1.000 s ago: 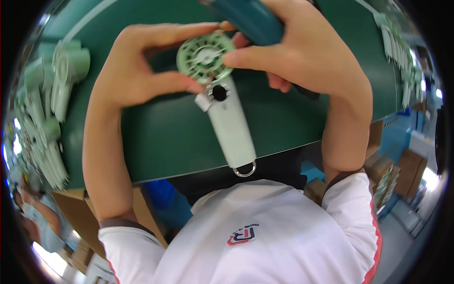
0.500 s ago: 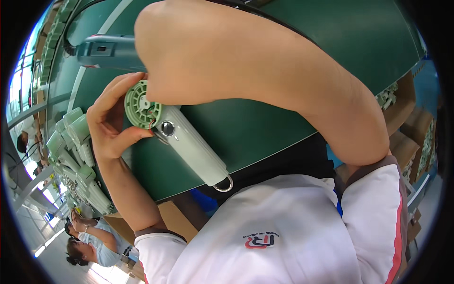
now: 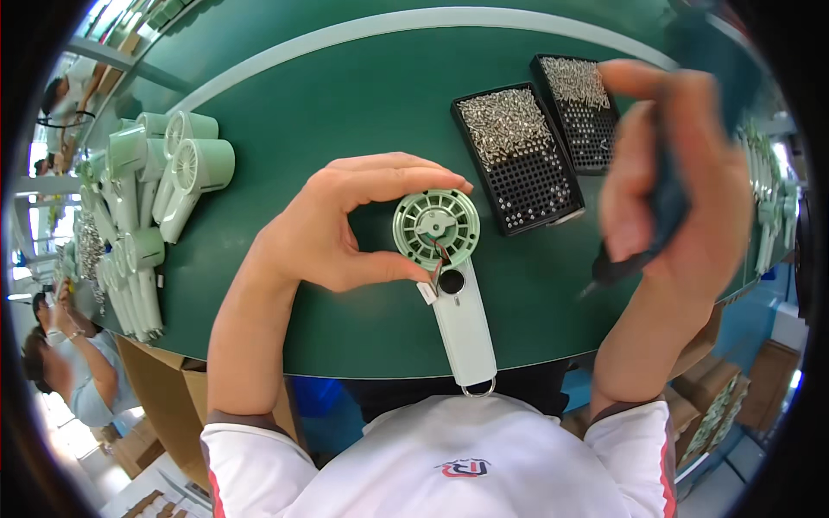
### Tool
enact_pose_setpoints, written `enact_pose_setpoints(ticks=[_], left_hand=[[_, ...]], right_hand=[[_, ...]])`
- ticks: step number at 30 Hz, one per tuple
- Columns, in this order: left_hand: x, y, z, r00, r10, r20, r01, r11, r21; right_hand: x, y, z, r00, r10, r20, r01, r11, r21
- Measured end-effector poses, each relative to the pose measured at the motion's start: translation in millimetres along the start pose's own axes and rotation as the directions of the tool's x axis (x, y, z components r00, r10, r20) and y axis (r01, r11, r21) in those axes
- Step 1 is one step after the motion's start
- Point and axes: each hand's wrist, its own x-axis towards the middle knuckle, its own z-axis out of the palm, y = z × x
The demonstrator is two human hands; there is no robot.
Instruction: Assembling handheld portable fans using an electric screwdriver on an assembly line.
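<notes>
My left hand (image 3: 337, 229) grips the round head of a pale green handheld fan (image 3: 466, 332), fingertips on its far edge and thumb near the wires. The fan lies on the bench, its white-green handle toward me and a metal loop at the end. The head's ribbed round housing (image 3: 436, 229) faces up, with thin wires and a small white connector (image 3: 427, 293) beside the thumb. My right hand (image 3: 712, 186) is closed round a dark teal electric screwdriver (image 3: 669, 194), smeared by motion. Its dark nose points down and left, above the bench right of the fan.
Two black screw trays (image 3: 531, 194) with rows of holes and piles of silver screws stand beyond the fan. Several pale green fans (image 3: 203, 164) are heaped at the left, more (image 3: 768, 203) at the right. Cardboard boxes (image 3: 160, 367) stand below the bench. Another person (image 3: 82, 371) works at the left.
My right arm has swung from across the fan to the right, carrying the screwdriver. The fan's head is uncovered, and the screw trays have come into view. My left hand still holds the fan.
</notes>
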Motion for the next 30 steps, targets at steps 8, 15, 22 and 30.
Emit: enact_pose_setpoints(ticks=[8,15,22,30], left_hand=[[0,4,3,0.999,0.011,-0.033,-0.008,0.995,0.095],[3,-1,9,0.994,0.084,-0.066,-0.078,0.992,0.097],[1,-4,5,0.998,0.05,0.026,-0.054,0.982,0.179],[-1,-4,9,0.997,0.048,-0.057,-0.043,0.995,0.091]], right_hand=[[16,30,-29,0.859,-0.512,-0.018,0.487,0.805,0.34],[17,35,-14,0.861,-0.508,-0.032,0.504,0.841,0.197],[23,45,-11,0.858,-0.511,-0.061,0.513,0.844,0.157],[24,48,-4,0.846,-0.524,-0.101,0.532,0.842,0.085]])
